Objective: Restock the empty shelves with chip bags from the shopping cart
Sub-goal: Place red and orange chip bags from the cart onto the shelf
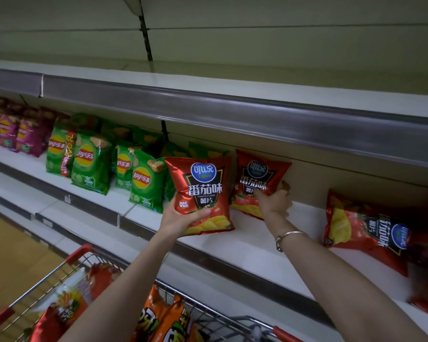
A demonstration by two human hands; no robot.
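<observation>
Left grip holds a red chip bag at the shelf front edge; right grip holds a second red bag standing further back. Open shelf runs right to a toppled bag; green bags crowd the left, cart below.

chip bags on shelf | cart before and below shelf

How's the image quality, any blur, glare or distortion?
Head view: dim, greenish light; wide-angle bends the grey metal shelf rail; glare streaks the glossy red foil chip bag in the left hand; the red bags at the right edge smear into blur.
</observation>
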